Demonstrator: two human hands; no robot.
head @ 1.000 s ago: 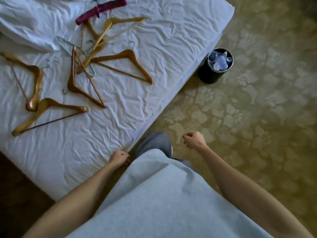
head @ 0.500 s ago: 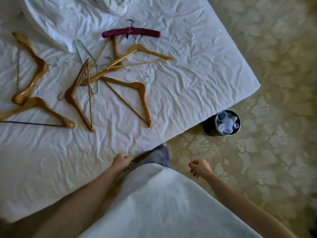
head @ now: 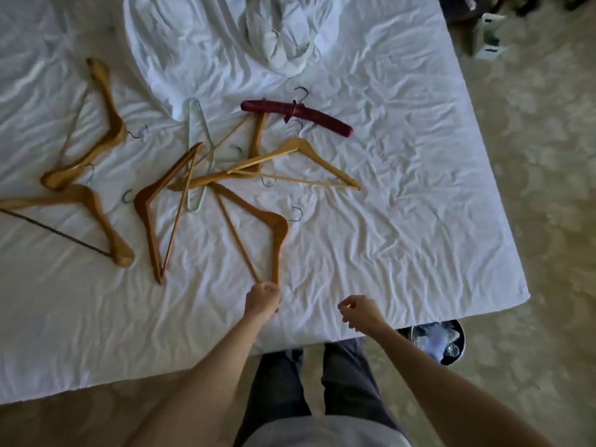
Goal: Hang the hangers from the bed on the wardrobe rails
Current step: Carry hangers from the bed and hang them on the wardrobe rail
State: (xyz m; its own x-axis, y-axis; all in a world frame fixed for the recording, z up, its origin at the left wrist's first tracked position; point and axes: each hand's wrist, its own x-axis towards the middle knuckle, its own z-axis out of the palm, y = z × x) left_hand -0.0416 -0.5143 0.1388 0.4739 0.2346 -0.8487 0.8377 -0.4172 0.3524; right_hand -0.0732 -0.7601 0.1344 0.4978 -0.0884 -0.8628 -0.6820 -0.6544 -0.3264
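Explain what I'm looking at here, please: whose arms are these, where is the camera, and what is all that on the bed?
There is no machine here. A person wears a wide-angle camera on the head, so you look down along their own two bare arms. They stand at the edge of a bed covered with a crumpled white sheet. Scattered on it are several wooden hangers, one dark red padded hanger and a pale green hanger. The left hand is at the lower tip of the nearest wooden hanger and seems to be taking hold of it. The right hand holds nothing, its fingers loosely curled. A small dark bin stands on the patterned carpet beside the bed.
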